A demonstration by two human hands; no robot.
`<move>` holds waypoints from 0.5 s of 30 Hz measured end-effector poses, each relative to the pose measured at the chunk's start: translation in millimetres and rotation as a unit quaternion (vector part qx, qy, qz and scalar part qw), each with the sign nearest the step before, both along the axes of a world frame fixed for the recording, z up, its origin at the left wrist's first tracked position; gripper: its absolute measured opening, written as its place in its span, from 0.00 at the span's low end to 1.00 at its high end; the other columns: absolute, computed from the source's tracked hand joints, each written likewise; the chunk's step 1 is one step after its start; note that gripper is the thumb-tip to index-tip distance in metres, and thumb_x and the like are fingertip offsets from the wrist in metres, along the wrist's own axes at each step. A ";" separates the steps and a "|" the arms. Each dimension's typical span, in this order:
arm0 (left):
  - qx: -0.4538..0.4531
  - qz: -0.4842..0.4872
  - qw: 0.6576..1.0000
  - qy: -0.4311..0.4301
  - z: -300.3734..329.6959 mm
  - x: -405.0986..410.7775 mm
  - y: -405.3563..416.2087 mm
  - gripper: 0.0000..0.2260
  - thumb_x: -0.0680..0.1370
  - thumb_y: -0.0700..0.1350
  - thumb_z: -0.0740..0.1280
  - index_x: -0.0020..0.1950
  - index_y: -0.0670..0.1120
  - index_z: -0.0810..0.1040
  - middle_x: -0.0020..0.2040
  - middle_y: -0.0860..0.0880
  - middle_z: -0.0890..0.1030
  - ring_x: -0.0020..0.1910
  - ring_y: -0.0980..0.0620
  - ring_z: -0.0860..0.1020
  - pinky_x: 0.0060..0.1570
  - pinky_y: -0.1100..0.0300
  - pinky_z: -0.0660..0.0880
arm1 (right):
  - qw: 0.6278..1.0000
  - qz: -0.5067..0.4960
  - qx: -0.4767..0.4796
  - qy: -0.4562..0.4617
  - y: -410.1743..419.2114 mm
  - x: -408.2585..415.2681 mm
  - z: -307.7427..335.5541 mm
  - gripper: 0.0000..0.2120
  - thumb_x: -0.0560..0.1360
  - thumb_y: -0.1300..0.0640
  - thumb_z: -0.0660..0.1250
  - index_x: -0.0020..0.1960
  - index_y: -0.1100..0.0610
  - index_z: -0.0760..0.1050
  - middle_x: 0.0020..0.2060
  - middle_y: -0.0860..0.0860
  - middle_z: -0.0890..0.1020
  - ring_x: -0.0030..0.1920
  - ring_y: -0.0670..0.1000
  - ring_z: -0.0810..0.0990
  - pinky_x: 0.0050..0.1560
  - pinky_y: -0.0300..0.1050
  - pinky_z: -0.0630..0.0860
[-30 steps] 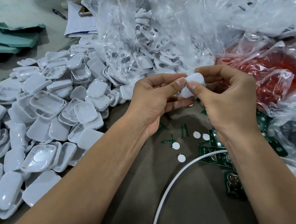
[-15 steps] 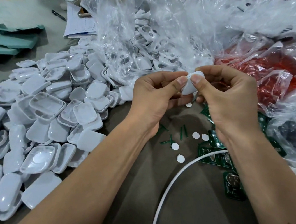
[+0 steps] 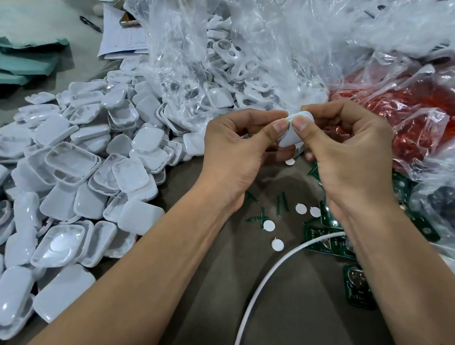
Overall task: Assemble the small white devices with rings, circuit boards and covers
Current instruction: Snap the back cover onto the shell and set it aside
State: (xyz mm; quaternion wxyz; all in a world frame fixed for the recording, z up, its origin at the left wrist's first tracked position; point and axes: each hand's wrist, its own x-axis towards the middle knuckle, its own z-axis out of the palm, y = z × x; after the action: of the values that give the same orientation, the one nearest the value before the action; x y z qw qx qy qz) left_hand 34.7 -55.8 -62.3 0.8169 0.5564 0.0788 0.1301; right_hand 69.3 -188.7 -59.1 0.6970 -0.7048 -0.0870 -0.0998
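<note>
Both hands pinch one device [image 3: 294,132] just above the boards [image 3: 327,240]: left hand [image 3: 237,156] and right hand [image 3: 346,159] thumbs press its cover, likely snapping it closed. Next needs even squeezing along the seam.

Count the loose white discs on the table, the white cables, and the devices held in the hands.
discs: 5
cable: 1
device: 1
Total: 7
</note>
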 end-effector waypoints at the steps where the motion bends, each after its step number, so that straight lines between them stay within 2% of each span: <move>1: 0.003 0.001 1.000 0.000 -0.1 -0.2 -0.6 0.05 0.77 0.33 0.72 0.52 0.33 0.82 0.44 0.37 0.85 0.40 0.41 0.85 0.46 0.46 0.85 | 1.000 0.002 0.005 0.004 0.1 0.0 -0.1 0.06 0.73 0.59 0.80 0.47 0.55 0.84 0.39 0.52 0.86 0.35 0.46 0.82 0.34 0.37 0.77; 5: 0.015 0.005 1.000 0.000 -1.0 -0.3 -1.2 0.05 0.77 0.32 0.72 0.52 0.33 0.82 0.45 0.35 0.85 0.40 0.40 0.84 0.47 0.42 0.84 | 1.000 0.011 0.019 0.018 0.2 -0.1 -0.6 0.05 0.73 0.60 0.79 0.45 0.55 0.83 0.40 0.54 0.85 0.35 0.47 0.81 0.34 0.37 0.76; 9: 0.042 0.012 0.999 -0.009 -1.4 0.7 -1.8 0.02 0.78 0.32 0.72 0.50 0.34 0.83 0.40 0.38 0.83 0.37 0.45 0.84 0.46 0.42 0.84 | 0.999 0.018 0.036 0.025 0.4 -0.5 -0.2 0.06 0.74 0.61 0.79 0.44 0.56 0.82 0.41 0.57 0.85 0.35 0.47 0.80 0.33 0.36 0.75; 15: 0.086 0.035 0.995 -0.023 -2.7 3.0 -4.8 0.02 0.78 0.32 0.71 0.46 0.36 0.83 0.38 0.40 0.83 0.34 0.46 0.83 0.39 0.47 0.84 | 0.998 0.015 0.045 0.030 4.0 -2.0 -1.1 0.08 0.74 0.63 0.78 0.41 0.53 0.81 0.40 0.54 0.84 0.36 0.46 0.80 0.37 0.37 0.74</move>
State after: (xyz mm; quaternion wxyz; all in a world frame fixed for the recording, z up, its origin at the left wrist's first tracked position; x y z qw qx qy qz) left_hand 37.7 -60.7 -65.0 0.7627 0.6180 0.0682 0.1779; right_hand 67.3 -184.6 -60.2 0.7315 -0.6741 -0.0725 -0.0718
